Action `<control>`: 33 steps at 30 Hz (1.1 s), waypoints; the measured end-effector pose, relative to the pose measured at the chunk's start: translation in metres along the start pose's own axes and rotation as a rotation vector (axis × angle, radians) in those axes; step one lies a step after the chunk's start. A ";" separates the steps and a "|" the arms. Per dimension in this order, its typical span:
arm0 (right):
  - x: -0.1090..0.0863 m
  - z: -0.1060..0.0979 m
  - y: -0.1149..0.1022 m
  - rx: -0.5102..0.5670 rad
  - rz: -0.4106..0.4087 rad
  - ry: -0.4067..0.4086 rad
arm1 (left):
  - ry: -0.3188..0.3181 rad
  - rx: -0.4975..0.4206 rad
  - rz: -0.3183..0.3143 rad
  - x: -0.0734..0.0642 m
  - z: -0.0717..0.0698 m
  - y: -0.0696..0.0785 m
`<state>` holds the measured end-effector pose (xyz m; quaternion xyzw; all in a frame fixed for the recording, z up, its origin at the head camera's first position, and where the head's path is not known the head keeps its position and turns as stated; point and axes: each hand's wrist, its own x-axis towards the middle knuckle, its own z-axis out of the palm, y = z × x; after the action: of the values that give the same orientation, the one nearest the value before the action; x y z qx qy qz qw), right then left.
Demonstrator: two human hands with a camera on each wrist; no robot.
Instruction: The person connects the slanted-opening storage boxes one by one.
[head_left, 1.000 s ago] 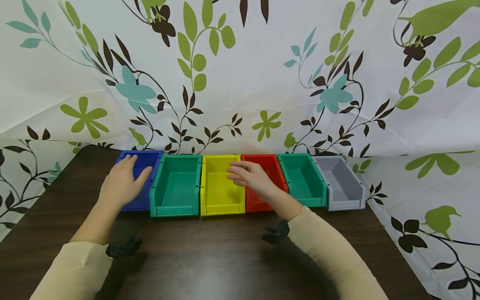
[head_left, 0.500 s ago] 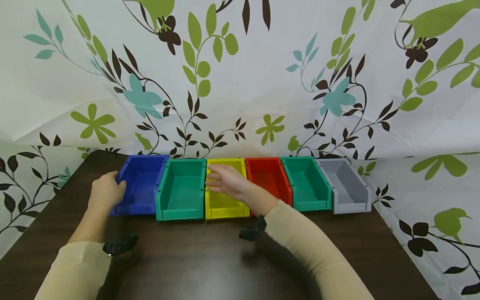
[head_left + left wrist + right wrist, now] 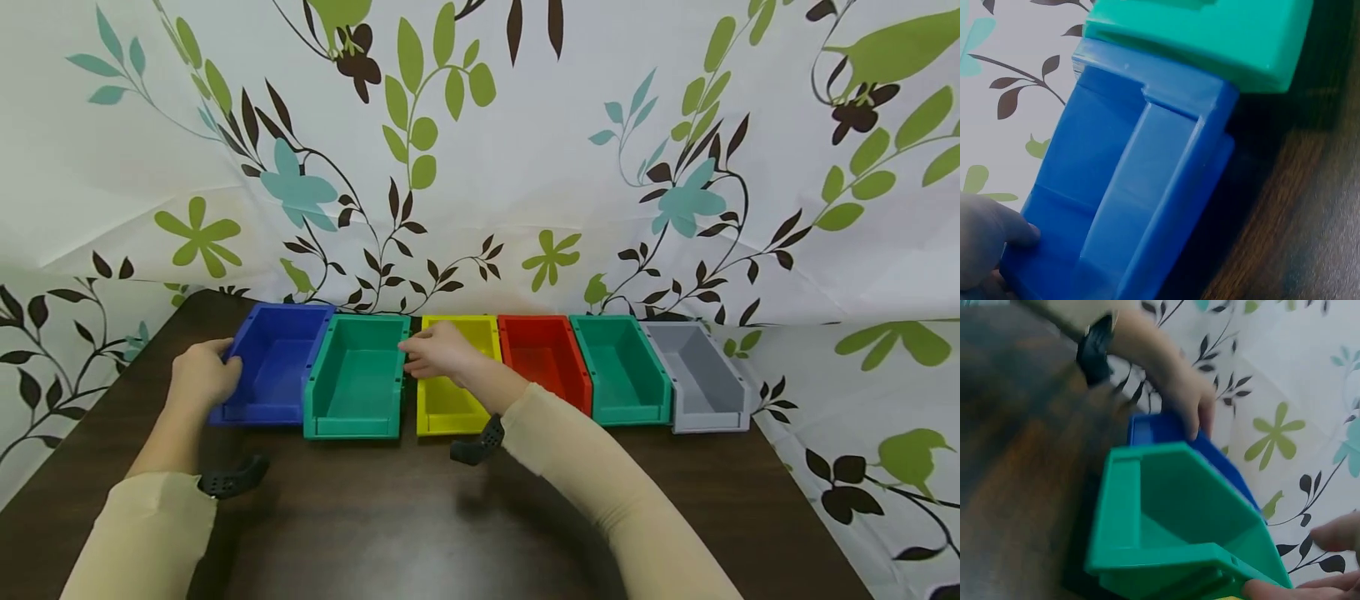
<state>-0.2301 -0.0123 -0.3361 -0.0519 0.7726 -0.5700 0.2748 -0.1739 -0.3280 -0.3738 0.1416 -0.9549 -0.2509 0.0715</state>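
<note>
My left hand (image 3: 201,375) pinches the left wall of the blue bin (image 3: 279,362), the leftmost of an open-fronted row. In the left wrist view the thumb (image 3: 1019,228) lies over that wall on the inner side. The teal-green bin (image 3: 358,375) stands against the blue bin's right side. My right hand (image 3: 442,350) is above the yellow bin (image 3: 450,412), its fingertips touching the green bin's right rim. In the right wrist view its fingers (image 3: 1266,589) are at that rim while the thumb (image 3: 1335,534) stays apart from it. A narrow gap separates green from yellow.
A red bin (image 3: 543,362), a second green bin (image 3: 622,375) and a grey bin (image 3: 697,375) continue the row to the right. The dark wooden table (image 3: 375,517) extends in front. A leaf-patterned white cloth (image 3: 487,167) hangs close behind the bins.
The left hand came down and took hold of the blue bin's wall. My right hand moved left to the green bin. Blue and green bins shifted left, opening a gap beside the yellow one.
</note>
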 end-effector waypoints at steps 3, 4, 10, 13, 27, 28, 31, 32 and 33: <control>0.012 0.009 -0.006 -0.209 -0.005 0.084 | 0.008 0.008 0.010 0.001 0.000 -0.001; 0.016 0.012 -0.007 -0.290 -0.005 0.107 | 0.013 0.011 0.019 0.001 0.001 -0.002; 0.029 0.031 -0.012 -0.576 0.013 0.214 | 0.039 0.010 0.039 0.001 0.000 -0.002; 0.032 0.034 -0.011 -0.545 0.014 0.254 | 0.039 0.002 0.032 0.001 -0.002 -0.003; 0.021 0.006 -0.010 -0.100 0.003 0.318 | 0.025 -0.016 0.022 0.004 0.002 -0.004; 0.021 0.005 -0.011 -0.098 0.009 0.310 | 0.022 -0.014 0.021 0.004 0.001 -0.003; 0.024 0.005 -0.012 -0.117 0.016 0.297 | 0.017 -0.013 0.019 0.004 0.000 -0.004; 0.025 0.005 -0.012 -0.122 0.015 0.299 | 0.017 -0.014 0.018 0.003 0.000 -0.003; 0.026 0.005 -0.013 -0.130 0.014 0.301 | 0.019 -0.013 0.019 0.003 0.000 -0.004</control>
<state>-0.2525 -0.0312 -0.3346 0.0217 0.8405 -0.5184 0.1559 -0.1761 -0.3320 -0.3754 0.1346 -0.9538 -0.2552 0.0841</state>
